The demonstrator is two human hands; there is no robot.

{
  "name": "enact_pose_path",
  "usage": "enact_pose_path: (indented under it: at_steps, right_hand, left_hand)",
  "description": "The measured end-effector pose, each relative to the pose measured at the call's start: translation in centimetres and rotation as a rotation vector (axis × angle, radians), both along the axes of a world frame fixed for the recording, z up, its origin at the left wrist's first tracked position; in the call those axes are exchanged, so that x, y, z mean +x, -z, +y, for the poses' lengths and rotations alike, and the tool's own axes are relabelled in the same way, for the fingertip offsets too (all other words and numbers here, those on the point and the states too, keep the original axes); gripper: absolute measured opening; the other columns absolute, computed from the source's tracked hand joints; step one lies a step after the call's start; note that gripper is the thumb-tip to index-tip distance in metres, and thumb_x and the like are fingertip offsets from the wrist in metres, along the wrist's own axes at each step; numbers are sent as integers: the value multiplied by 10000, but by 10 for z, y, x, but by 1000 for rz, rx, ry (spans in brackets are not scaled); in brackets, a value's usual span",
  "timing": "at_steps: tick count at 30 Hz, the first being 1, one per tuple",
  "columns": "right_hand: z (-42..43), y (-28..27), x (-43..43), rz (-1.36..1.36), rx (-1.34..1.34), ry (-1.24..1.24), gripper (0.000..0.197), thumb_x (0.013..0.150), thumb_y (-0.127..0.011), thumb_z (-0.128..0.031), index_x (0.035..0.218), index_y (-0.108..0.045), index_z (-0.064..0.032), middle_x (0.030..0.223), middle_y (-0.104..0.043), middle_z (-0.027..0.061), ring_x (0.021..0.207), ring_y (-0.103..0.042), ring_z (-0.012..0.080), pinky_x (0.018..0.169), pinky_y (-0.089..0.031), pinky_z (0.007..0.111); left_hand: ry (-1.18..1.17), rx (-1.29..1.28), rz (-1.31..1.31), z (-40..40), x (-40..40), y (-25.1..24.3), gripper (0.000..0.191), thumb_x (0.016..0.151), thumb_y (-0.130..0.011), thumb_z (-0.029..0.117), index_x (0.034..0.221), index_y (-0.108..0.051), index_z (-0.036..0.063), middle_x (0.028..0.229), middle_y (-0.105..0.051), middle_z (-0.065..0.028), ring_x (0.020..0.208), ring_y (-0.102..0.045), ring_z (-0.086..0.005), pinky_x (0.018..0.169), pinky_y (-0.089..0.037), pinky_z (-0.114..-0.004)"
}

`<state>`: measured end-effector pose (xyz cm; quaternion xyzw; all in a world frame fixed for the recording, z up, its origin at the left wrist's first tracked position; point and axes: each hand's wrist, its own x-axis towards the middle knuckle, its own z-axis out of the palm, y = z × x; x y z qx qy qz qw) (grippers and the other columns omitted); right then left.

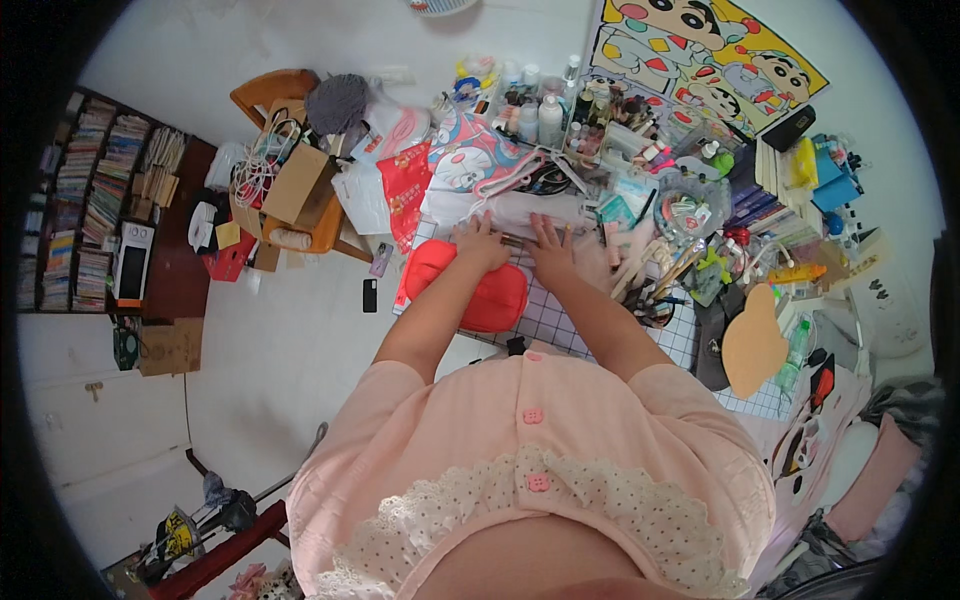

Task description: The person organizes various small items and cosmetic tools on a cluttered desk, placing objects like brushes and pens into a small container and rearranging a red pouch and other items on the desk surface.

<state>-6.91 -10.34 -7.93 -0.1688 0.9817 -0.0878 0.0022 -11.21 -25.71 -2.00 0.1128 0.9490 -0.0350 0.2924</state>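
Note:
My left hand (482,244) lies spread on the near edge of a whitish soft bundle (525,211), just beyond a red fabric pouch (495,296). My right hand (551,247) rests with fingers apart on the same bundle's right part. Between the two hands shows a small dark slim item (513,240), too small to name; whether a finger touches it I cannot tell. Behind the bundle lies a pink and blue bag with a cartoon cat print (461,161), with a red packet (406,187) at its left.
Bottles (550,120) and cosmetics crowd the desk's back. At right stand a cup of pens (654,307), a glass bowl (691,208), books (757,187) and a green plastic bottle (796,349). A wooden chair (330,232) bearing a cardboard box (298,184) stands left; a phone (370,295) lies on the floor.

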Motion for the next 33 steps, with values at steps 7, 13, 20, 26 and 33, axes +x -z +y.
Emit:
enact_pose_path:
  at_steps: [7, 13, 20, 26, 33]
  right_hand:
    - [-11, 23, -2, 17, 61, 49, 260, 750, -474, -181, 990, -553, -117, 1347, -197, 92, 1263, -138, 254, 957, -106, 577]
    - [-20, 18, -9, -51, 173, 103, 246, 755, -454, -172, 958, -569, -97, 1315, -247, 82, 1232, -184, 260, 963, -108, 560]
    - [-16, 36, -6, 226, 185, -85, 256, 697, -480, -179, 891, -587, -51, 1100, -445, 64, 1096, -351, 236, 891, -292, 421]
    - [-22, 35, -9, -66, 250, -41, 203, 736, -474, -163, 868, -588, -59, 932, -515, 87, 902, -494, 233, 720, -412, 376]
    - [-16, 35, -4, -213, 277, -13, 205, 731, -497, -198, 827, -602, -51, 902, -543, 116, 776, -568, 258, 657, -458, 391]
  left_hand:
    - [20, 4, 16, -1, 2, -2, 475, 794, -346, 425, 1224, -405, 231, 1395, -79, -57, 1272, -124, -267, 974, -108, -546]
    - [-11, 55, 8, -4, 2, 4, 496, 773, -380, 433, 1208, -432, 202, 1393, -90, -77, 1275, -101, -280, 986, -66, -523]
    - [12, 53, 65, -3, 3, 1, 438, 775, -377, 388, 1168, -470, 218, 1384, -129, -85, 1263, -154, -270, 978, -112, -533]
    - [32, 56, 91, -5, 5, 3, 439, 772, -381, 397, 1159, -478, 214, 1378, -150, -91, 1256, -176, -267, 965, -137, -544]
    - [6, 129, 93, -4, 6, 7, 460, 786, -346, 400, 1161, -488, 174, 1373, -165, -108, 1249, -177, -297, 974, -77, -517]
